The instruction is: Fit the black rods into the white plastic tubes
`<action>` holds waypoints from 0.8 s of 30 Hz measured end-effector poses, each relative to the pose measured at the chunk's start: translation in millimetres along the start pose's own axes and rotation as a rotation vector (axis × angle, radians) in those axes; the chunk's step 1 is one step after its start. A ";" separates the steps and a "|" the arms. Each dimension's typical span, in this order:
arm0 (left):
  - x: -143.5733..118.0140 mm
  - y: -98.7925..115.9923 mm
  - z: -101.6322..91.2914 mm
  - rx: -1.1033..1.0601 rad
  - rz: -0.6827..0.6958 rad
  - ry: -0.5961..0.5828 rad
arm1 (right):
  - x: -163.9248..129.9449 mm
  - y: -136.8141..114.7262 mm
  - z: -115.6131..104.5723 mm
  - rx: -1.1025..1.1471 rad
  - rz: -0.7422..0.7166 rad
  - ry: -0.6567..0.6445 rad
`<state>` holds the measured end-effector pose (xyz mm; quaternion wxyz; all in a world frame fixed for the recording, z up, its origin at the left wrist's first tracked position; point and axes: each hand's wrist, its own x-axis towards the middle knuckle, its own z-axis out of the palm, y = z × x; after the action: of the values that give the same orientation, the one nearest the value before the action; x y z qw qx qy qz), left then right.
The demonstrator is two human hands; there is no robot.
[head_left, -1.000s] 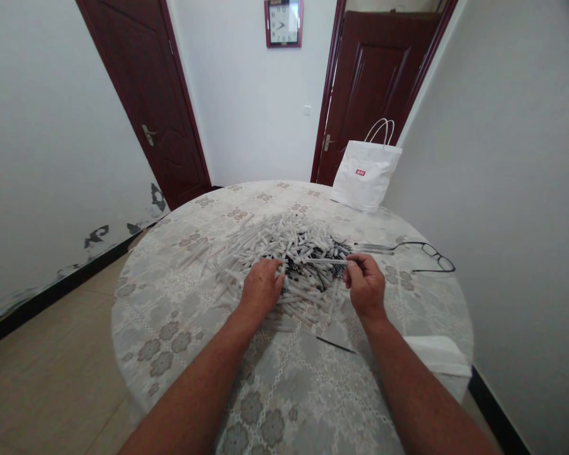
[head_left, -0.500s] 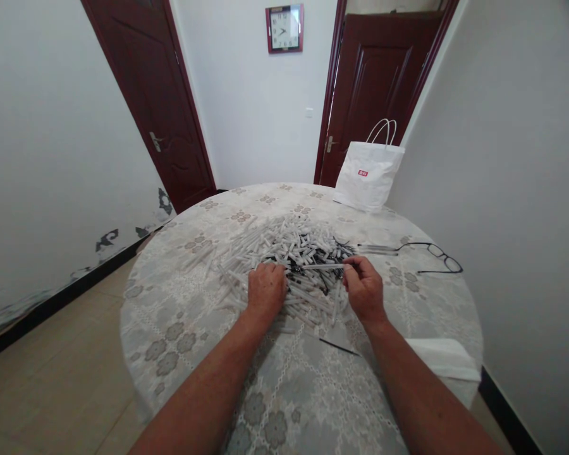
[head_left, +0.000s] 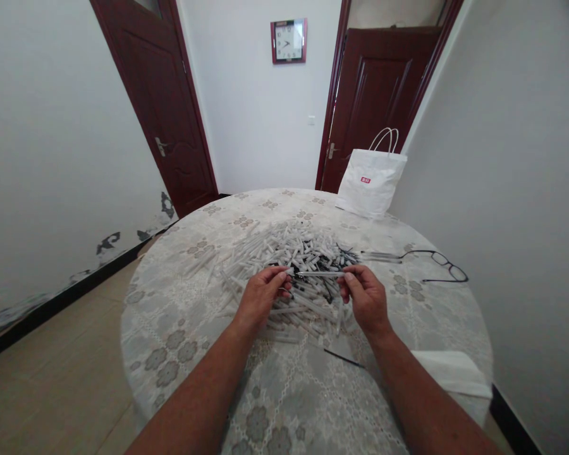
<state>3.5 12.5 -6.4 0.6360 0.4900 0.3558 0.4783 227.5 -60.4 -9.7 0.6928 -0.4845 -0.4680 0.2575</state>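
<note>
Both hands meet over the middle of the round table [head_left: 180, 354], a little toward its near edge. The right hand [head_left: 367, 300] pinches one end of a thin white pen tube [head_left: 320, 274] between thumb and fingertips, the rest of the fingers curled in; the left hand [head_left: 262, 297] closes thumb and forefinger at the tube's other end, so the tube lies level between the two grips, lifted just above the heap. Under and beyond the hands spreads a loose pile of pen parts [head_left: 284, 253], slim white plastic barrels lying criss-cross with small black pieces mixed in, thickest at the table's centre and thinning toward the left edge. One thin black refill [head_left: 344, 359] lies alone on the cloth near the right wrist, toward the near edge. The table wears a pale lace-patterned cloth with grey flower medallions; broad bare cloth is open along the near and left edges. A folded white cloth [head_left: 450, 373] sits at the near right edge. Black-framed spectacles [head_left: 439, 262] lie at the right edge, well apart from the hands, and a white paper bag [head_left: 372, 183] with cord handles stands at the far right edge.
</note>
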 end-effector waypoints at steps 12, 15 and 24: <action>-2.9 1.9 2.4 -0.065 -0.012 -0.047 | -1.1 2.7 -0.4 0.021 -0.001 -0.017; -5.5 4.8 5.0 -0.060 -0.044 -0.051 | -1.5 0.9 0.6 -0.003 -0.003 -0.016; -13.2 12.4 5.1 -0.187 -0.176 -0.248 | -2.7 -3.5 2.7 -0.042 -0.006 -0.037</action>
<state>1.1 -0.9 6.7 0.7573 0.4510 0.2702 0.3875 223.6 -62.9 -7.3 0.6744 -0.4929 -0.4874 0.2545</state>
